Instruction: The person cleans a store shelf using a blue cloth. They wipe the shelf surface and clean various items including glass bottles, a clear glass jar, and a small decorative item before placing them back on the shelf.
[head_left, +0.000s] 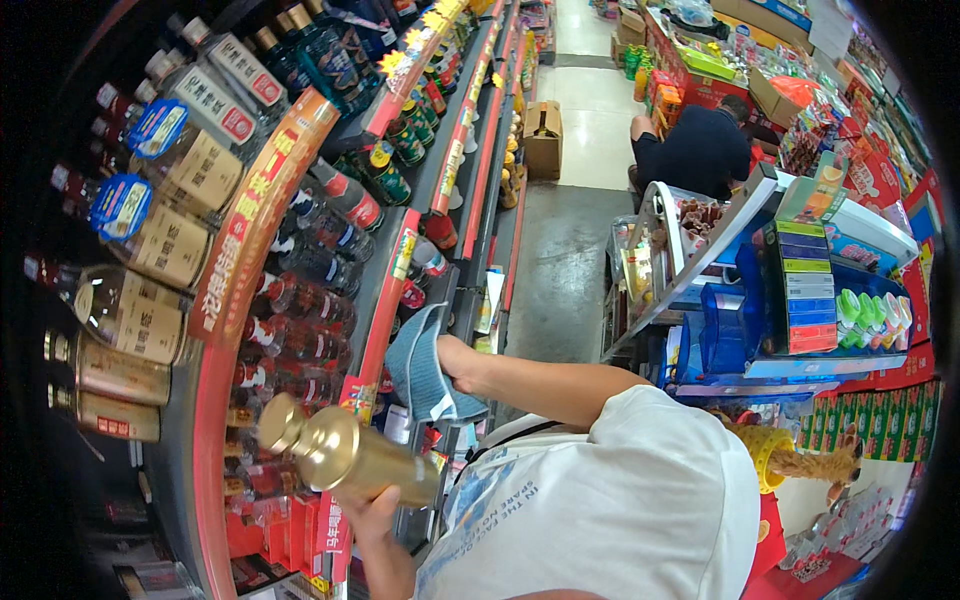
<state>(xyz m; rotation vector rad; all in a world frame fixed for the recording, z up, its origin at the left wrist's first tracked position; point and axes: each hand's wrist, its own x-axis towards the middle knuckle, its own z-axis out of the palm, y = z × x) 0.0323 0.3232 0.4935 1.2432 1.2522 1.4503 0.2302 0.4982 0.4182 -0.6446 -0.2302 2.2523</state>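
A shiny gold bottle (352, 454) with a round cap lies tilted in my left hand (379, 517), whose fingers wrap its lower side. My right hand (459, 364) grips a folded blue-grey cloth (420, 367) with a small white tag; the folds hide some of the fingers. Bottle and cloth are apart. Both are in front of the store shelf with its red edge strip (386, 300). Two similar gold bottles (124, 371) lie in view at the left, on the top shelf, beside clear bottles with cream labels (154, 315).
Rows of small bottles (311, 330) fill the shelf below. A cardboard box (543, 139) stands in the aisle. A person in dark clothes (694, 154) crouches farther along, near a metal-framed rack (697, 262) with blue trays. Stacked goods line the right side.
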